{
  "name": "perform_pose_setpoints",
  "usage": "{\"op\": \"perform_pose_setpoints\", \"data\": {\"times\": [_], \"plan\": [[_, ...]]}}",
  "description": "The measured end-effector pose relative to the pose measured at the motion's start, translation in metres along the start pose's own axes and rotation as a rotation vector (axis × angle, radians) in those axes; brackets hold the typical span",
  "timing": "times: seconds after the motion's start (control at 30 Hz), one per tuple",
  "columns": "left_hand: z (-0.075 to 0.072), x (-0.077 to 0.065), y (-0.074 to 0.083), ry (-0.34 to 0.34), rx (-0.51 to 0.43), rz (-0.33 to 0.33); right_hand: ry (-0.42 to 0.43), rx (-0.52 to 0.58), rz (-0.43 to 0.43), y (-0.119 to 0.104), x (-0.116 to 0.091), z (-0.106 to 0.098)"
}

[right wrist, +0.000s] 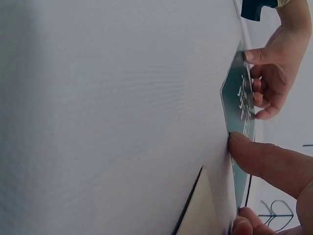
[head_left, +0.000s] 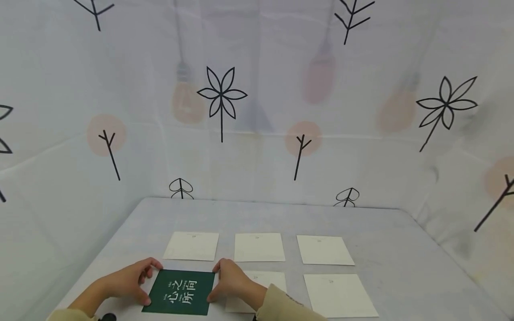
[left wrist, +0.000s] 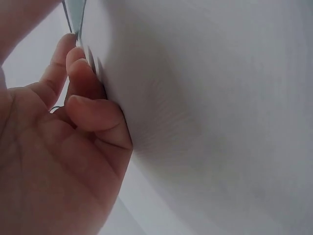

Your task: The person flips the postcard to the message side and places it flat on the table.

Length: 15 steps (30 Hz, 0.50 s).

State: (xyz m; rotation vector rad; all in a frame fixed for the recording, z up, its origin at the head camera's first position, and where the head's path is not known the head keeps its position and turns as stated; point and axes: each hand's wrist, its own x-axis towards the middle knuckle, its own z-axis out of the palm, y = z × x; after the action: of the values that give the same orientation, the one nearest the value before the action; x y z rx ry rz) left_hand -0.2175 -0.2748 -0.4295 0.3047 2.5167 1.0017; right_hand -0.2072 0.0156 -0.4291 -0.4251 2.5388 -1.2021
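Observation:
A dark green card (head_left: 178,292) with white Chinese characters lies flat, or nearly so, on the table at the lower left of the head view. Its left side is held by my left hand (head_left: 124,283), thumb at the near corner and index finger at the far one. My right hand (head_left: 234,283) grips the opposite side, again with thumb and index finger spread along the edge. In the right wrist view the green card (right wrist: 237,105) appears edge-on between both hands. The left wrist view shows the curled fingers (left wrist: 95,115) of my left hand against the tabletop.
Three cream cards, left (head_left: 192,246), middle (head_left: 259,247) and right (head_left: 325,250), form a far row. Two more lie nearer: one (head_left: 267,278) partly behind my right hand, another (head_left: 339,295) farther right. A patterned white curtain (head_left: 257,169) hangs around the table (head_left: 385,249).

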Motion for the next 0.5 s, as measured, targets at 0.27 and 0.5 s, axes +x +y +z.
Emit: {"op": "perform_pose_setpoints", "data": {"times": [0.27,0.5], "plan": [[-0.0026,-0.0043,-0.0001,-0.026,-0.053,0.059,0.012,0.045,-0.012,-0.0015,-0.0009,-0.0011],[-0.0028,-0.003,-0.0004,-0.014,-0.151,0.018,0.011,0.11,-0.025,-0.004,0.0003,-0.0025]]}}
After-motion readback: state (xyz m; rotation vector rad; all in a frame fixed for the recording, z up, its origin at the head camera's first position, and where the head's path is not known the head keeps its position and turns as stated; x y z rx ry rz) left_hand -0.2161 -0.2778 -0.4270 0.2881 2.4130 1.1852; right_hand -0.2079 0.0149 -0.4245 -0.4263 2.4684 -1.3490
